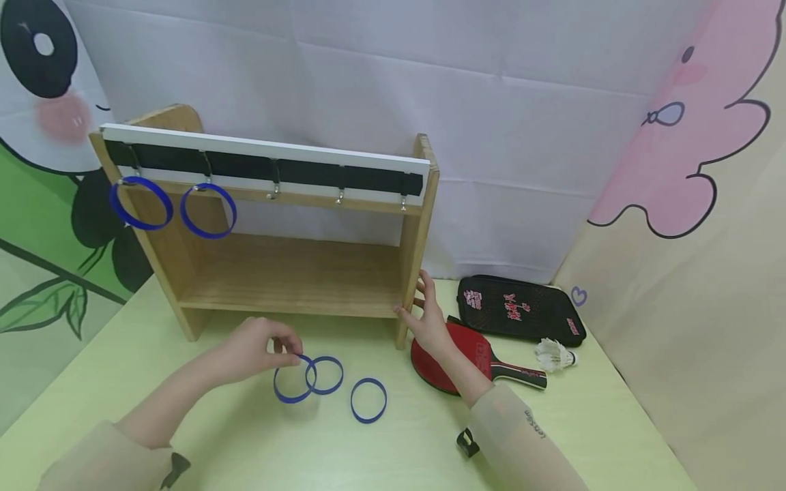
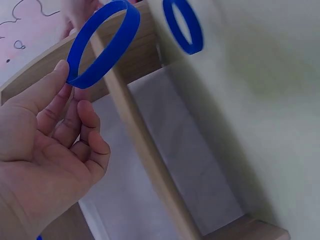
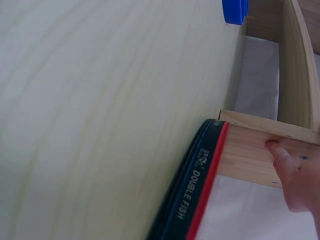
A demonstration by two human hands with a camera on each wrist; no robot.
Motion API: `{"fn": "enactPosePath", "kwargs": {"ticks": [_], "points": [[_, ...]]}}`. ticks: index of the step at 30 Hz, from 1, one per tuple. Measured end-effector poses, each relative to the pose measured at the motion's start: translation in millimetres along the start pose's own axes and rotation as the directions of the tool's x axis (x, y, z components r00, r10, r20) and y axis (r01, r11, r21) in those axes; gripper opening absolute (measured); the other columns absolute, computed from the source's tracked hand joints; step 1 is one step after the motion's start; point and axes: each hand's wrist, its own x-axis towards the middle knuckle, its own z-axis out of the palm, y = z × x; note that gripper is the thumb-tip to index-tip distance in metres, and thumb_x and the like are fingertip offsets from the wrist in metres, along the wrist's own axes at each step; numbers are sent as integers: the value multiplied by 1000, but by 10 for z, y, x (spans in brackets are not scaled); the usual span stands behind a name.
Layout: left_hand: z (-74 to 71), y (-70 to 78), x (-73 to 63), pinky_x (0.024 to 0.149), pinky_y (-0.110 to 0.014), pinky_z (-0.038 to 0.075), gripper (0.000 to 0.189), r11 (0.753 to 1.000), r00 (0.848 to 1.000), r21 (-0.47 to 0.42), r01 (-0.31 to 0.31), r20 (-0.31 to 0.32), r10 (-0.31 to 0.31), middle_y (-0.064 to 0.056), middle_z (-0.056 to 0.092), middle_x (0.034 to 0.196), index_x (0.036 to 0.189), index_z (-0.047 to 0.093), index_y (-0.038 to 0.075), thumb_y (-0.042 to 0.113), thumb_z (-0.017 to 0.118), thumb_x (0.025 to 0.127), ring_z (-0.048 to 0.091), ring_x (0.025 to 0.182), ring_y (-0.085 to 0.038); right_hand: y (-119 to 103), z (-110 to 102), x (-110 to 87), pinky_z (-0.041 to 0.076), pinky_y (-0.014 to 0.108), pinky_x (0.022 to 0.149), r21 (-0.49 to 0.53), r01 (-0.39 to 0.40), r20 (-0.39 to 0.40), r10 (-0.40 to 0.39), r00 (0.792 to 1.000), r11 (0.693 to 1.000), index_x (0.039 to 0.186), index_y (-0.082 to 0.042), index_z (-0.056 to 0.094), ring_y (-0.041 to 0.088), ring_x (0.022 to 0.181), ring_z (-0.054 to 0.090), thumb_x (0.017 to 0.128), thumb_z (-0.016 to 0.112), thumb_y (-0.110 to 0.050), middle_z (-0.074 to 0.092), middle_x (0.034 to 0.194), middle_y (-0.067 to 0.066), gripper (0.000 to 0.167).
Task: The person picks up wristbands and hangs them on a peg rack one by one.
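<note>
One blue ring (image 2: 111, 54) was pinched between the thumb and fingertips of the left hand (image 1: 258, 351). Just right of that hand a second ring (image 1: 324, 393) lay on the table (image 1: 245, 443), with a third ring (image 1: 367, 421) farther right. Beyond and above the left hand, two hanging rings (image 1: 144, 225) were on hooks along a wooden shelf (image 1: 295, 273). The right hand (image 1: 432, 327), its fingers loose and grasping nothing, touched the shelf's right side panel. A red paddle (image 1: 474, 348) lay below that hand; a black case (image 1: 522, 310) and a shuttlecock (image 1: 555, 356) lay to its right.
</note>
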Motion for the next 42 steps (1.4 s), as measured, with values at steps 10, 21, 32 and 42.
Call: {"fn": "enactPosePath", "kwargs": {"ticks": [10, 21, 32, 42], "points": [[-350, 226, -32, 57, -22, 43, 9, 998, 994, 41, 45, -97, -41, 12, 63, 79, 90, 71, 20, 25, 72, 83, 52, 73, -11, 44, -12, 21, 49, 52, 90, -3, -18, 3, 18, 1000, 1000, 149, -17, 9, 42, 125, 44, 90, 63, -6, 24, 149, 22, 81], [-726, 469, -98, 54, -23, 40, 9, 996, 940, 72, 56, -340, -29, 4, 59, 72, 90, 70, 20, 26, 72, 84, 49, 67, -15, 40, -13, 24, 49, 52, 90, -8, -34, -7, 34, 999, 999, 149, -16, 8, 42, 124, 45, 89, 63, -5, 24, 149, 22, 81], [-1037, 587, -74, 62, -14, 46, 26, 988, 812, -77, 131, -564, -152, 5, 67, 91, 101, 68, 19, 40, 67, 86, 59, 77, -1, 62, -22, 28, 48, 52, 91, -10, -31, 0, 31, 1000, 999, 149, -18, 8, 42, 125, 44, 90, 63, -6, 24, 150, 22, 82], [-1165, 589, 52, 70, -7, 47, 29, 960, 666, -278, 22, -712, -222, 13, 66, 92, 106, 66, 11, 32, 68, 86, 61, 84, -2, 44, -4, 9, 50, 53, 88, -6, 9, 6, -9, 1000, 1000, 149, -14, 9, 45, 123, 45, 90, 62, -4, 24, 148, 26, 80]]}}
